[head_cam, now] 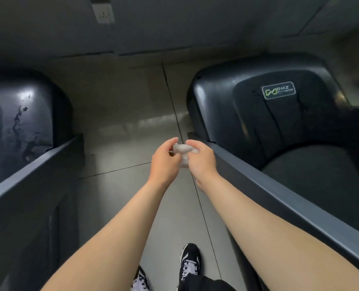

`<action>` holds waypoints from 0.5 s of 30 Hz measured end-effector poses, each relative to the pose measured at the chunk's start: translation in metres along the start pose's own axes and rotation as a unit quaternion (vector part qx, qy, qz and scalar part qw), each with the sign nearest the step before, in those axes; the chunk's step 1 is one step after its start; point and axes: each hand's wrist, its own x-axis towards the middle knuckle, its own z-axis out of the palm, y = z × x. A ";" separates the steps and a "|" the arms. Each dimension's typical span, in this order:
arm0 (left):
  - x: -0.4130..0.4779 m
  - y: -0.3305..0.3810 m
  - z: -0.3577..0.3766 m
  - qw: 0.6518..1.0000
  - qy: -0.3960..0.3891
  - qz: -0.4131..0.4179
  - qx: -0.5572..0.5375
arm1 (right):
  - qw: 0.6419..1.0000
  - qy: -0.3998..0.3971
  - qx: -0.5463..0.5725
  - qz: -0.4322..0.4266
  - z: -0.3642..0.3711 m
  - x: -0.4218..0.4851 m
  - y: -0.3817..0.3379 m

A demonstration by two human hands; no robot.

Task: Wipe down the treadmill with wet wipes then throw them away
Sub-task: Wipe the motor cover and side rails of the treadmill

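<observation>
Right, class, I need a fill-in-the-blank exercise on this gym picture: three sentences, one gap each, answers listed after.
1. The left hand and the right hand together hold one crumpled ____.
2. The treadmill hood with the DHZ logo is on the person's ____ side.
3. The black-and-white shoe stands on the tiled ____.
Missing words: wet wipe; right; floor.

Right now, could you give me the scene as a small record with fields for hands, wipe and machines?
left hand: pinches the wet wipe
right hand: grips the same wipe
wet wipe: white, crumpled, held above the floor
right treadmill: dark cover with DHZ logo, untouched
left treadmill: dark cover with smeared marks
floor: tiled, person stands between both machines
</observation>
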 end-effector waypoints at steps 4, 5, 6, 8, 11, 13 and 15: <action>0.016 0.014 0.002 0.993 -0.006 0.059 0.100 | 0.999 0.030 -0.044 -0.007 -0.006 0.005 -0.015; 0.021 0.018 0.002 0.991 -0.018 0.064 0.118 | 0.997 0.034 -0.067 -0.010 -0.008 0.005 -0.018; 0.027 0.022 0.002 0.989 -0.025 0.066 0.133 | 0.996 0.037 -0.081 -0.015 -0.009 0.007 -0.021; 0.036 0.032 0.001 0.985 -0.040 0.066 0.157 | 0.992 0.042 -0.120 -0.022 -0.013 0.010 -0.031; 0.047 0.055 0.002 0.977 -0.083 0.069 0.185 | 0.985 0.072 -0.156 -0.009 -0.016 0.019 -0.044; 0.054 0.068 0.005 0.971 -0.115 0.067 0.198 | 0.977 0.108 -0.184 0.009 -0.018 0.020 -0.053; 0.060 0.077 0.011 0.966 -0.146 0.078 0.198 | 0.962 0.133 -0.237 0.000 -0.027 0.021 -0.059</action>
